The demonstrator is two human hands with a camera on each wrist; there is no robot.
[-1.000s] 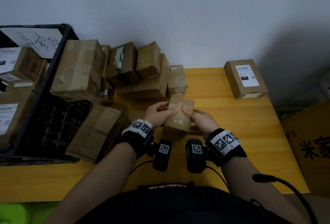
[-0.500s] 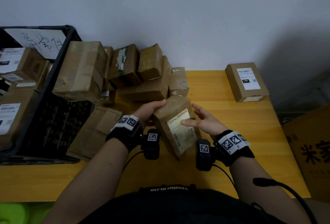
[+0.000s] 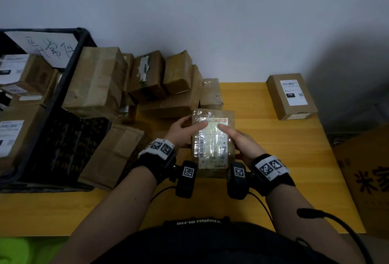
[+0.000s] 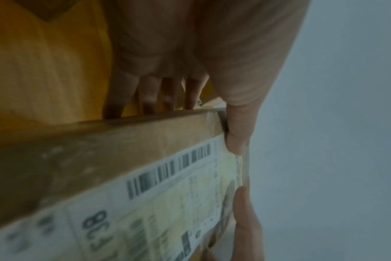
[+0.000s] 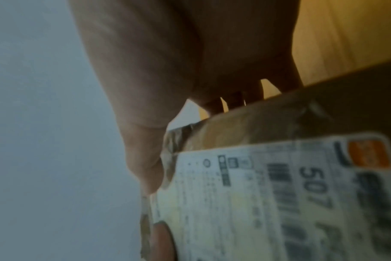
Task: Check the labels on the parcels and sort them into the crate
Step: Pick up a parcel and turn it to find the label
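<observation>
Now two hands (image 3: 183,131) (image 3: 242,141) grip one parcel (image 3: 212,164), label (image 3: 212,143) up

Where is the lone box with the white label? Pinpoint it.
In the head view, the lone box lies label-up at the yellow table's far right corner near the wall, apart from the parcel pile.

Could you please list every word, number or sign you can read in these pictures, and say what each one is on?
"507": label of the held parcel, right wrist view.
"8C3", uncertain, blurred: same label, left wrist view.
"15H": label of the lone box on the table.
"TOUGH SLHS", upside down, uncertain: black strap at the chest.
"米家": carton at right.
Handwriting on the crate's paper sheet: not legible.
Fine print and other parcel labels: too small or blurred.
</observation>
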